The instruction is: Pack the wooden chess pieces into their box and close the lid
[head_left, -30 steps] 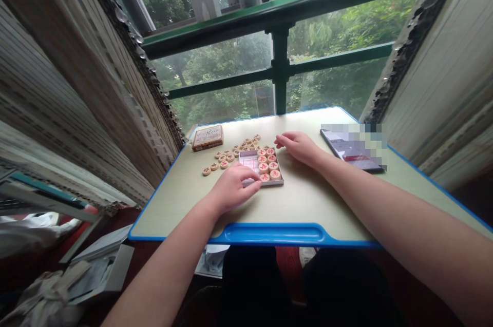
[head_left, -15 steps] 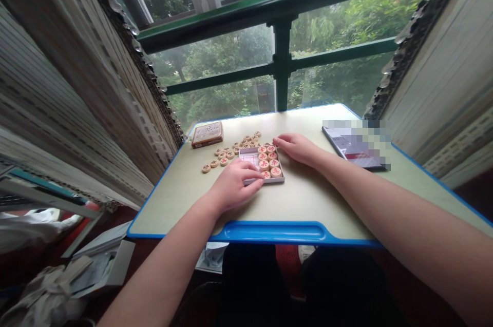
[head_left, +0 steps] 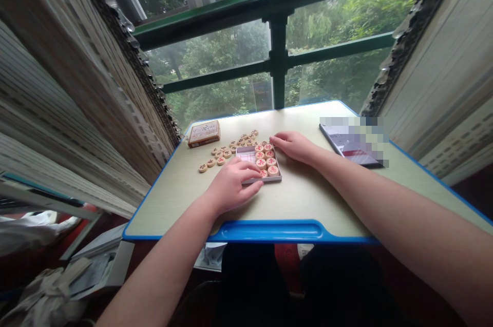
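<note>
Xiangqi pieces with red characters (head_left: 273,170) fill two columns on the right side of a shallow white box (head_left: 278,178). The box's left part shows a bare lined bottom (head_left: 245,156). My left hand (head_left: 233,186) reaches over the near left corner, its fingertips at the nearest inner piece (head_left: 264,174) and partly covering it. Its thumb lies apart, outside the near wall. At the far right corner rests my right hand (head_left: 295,146), fingers stretched out, fingertips beside the box and a loose piece. Its thumb is hard to make out. Loose xiangqi pieces (head_left: 227,153) lie left of and behind the box.
A brown printed carton (head_left: 204,133) sits at the table's back left. On the right lies a dark-edged flat device (head_left: 348,147), partly blurred out. The table (head_left: 173,204) has a blue rim with a tray groove (head_left: 271,230); a window and curtains surround it.
The view has shifted slightly. My left fingers and thumb have moved a little to the right over the box's near edge, covering more of the nearest piece. My right hand stays at the far corner.
</note>
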Motion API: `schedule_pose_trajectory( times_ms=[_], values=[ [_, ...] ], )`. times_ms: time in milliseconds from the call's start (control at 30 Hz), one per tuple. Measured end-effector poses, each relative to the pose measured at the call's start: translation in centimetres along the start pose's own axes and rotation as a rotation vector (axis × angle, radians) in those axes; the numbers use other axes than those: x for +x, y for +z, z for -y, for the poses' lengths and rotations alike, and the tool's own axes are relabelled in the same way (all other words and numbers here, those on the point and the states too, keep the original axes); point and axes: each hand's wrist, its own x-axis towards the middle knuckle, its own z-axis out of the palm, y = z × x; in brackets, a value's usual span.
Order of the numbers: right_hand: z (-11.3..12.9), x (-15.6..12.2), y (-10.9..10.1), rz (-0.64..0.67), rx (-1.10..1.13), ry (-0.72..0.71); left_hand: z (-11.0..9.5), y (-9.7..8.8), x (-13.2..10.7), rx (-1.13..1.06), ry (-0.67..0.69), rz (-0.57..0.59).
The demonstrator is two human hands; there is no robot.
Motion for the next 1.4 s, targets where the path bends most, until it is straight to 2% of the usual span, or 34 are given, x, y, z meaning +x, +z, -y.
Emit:
schedule_pose_trajectory(
  times_ms=[400, 633, 700, 767, 833, 900, 967, 1033, 1133, 1200, 1267, 1333, 1400],
  values=[
    [-0.3, 0.2, 0.1, 0.002, -0.014, -0.017, 0.4, 0.2, -0.2, -0.029, -0.027, 0.02],
    [-0.4, 0.3, 0.2, 0.001, 0.0, -0.022, 0.1, 0.3, -0.2, -0.042, -0.01, -0.008],
    [-0.4, 0.3, 0.2, 0.011, -0.011, -0.018, 0.1, 0.3, -0.2, -0.038, 0.0, -0.072],
    [-0.4, 0.3, 0.1, 0.024, -0.025, -0.023, 0.2, 0.3, -0.2, -0.007, -0.008, -0.187],
    [-0.5, 0.3, 0.1, 0.032, -0.043, -0.036, 0.6, 0.3, -0.1, 0.058, -0.059, -0.316],
    [-0.6, 0.4, 0.1, 0.032, -0.069, -0.052, 0.9, 0.4, -0.1, 0.122, -0.143, -0.392],
    [-0.6, 0.4, 0.1, 0.021, -0.104, -0.074, 1.1, 0.5, -0.1, 0.157, -0.207, -0.383],
    [-0.6, 0.5, 0.2, -0.001, -0.147, -0.106, 1.1, 0.7, -0.1, 0.174, -0.182, -0.319],
    [-0.6, 0.5, 0.1, 0.001, -0.176, -0.137, 1.2, 1.0, 0.0, 0.167, -0.151, -0.314],
    [-0.6, 0.5, 0.0, 0.028, -0.16, -0.15, 1.5, 1.1, 0.0, 0.123, -0.191, -0.39],
    [-0.5, 0.3, 0.0, 0.038, -0.126, -0.18, 2.0, 1.3, 0.0, 0.02, -0.279, -0.526],
    [-0.2, 0.0, 0.0, 0.021, -0.087, -0.218, 2.5, 1.4, -0.1, -0.149, -0.357, -0.644],
    [0.1, -0.3, 0.3, 0.002, -0.053, -0.236, 2.9, 1.6, -0.2, -0.319, -0.392, -0.705]
  ],
)
